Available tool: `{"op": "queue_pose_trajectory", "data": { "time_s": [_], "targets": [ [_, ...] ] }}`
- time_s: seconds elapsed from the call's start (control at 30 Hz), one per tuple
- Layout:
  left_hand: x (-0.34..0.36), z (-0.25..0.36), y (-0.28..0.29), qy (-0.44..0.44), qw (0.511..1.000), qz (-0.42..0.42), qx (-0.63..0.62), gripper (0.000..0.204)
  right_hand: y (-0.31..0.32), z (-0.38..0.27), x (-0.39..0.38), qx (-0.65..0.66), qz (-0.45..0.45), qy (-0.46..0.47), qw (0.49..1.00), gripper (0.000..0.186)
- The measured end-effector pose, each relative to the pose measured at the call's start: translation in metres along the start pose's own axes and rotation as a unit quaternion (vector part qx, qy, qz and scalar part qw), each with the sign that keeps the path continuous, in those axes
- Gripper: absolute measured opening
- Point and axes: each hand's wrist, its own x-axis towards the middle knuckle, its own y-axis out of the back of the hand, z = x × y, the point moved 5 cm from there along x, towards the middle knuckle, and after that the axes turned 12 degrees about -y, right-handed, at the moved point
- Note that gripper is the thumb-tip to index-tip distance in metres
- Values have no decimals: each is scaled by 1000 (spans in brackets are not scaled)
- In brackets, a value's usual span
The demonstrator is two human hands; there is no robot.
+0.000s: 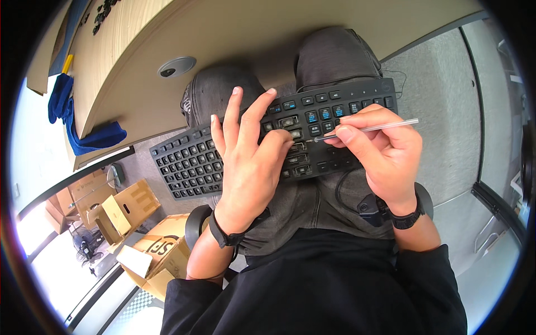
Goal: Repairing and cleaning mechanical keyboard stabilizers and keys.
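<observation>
Here, keyboard (223, 151) lies across the lap. Left hand (248, 162) rests on it w/ fingers spread, thumb by keys; right hand (385, 153) pinches thin clear stick (368, 129), tip at keys.

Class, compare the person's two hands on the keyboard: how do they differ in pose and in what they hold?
The left hand lies spread over the black keyboard, thumb pressed on a key, holding nothing; the right hand pinches a thin clear stick, tip aimed at the keys. The left hand's fingers point up and away; the right hand's curl. Both wear dark wrist straps.
</observation>
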Motion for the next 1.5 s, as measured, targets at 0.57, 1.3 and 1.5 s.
{"op": "queue_pose_trajectory", "data": {
  "time_s": [0.57, 1.3, 1.5],
  "targets": [
    [-230, -208, 174, 403, 838, 304, 208, 30, -2, 4, 0, 3, 3, -41, 999, 12],
    [-88, -40, 25, 91, 995, -1, -39, 83, -85, -12, 3, -467, -119, 145, 864, 28],
    [-97, -43, 18, 95, 995, 12, -12, 86, -116, -23, 9, -524, -175, 147, 820, 20]
  ]
}}
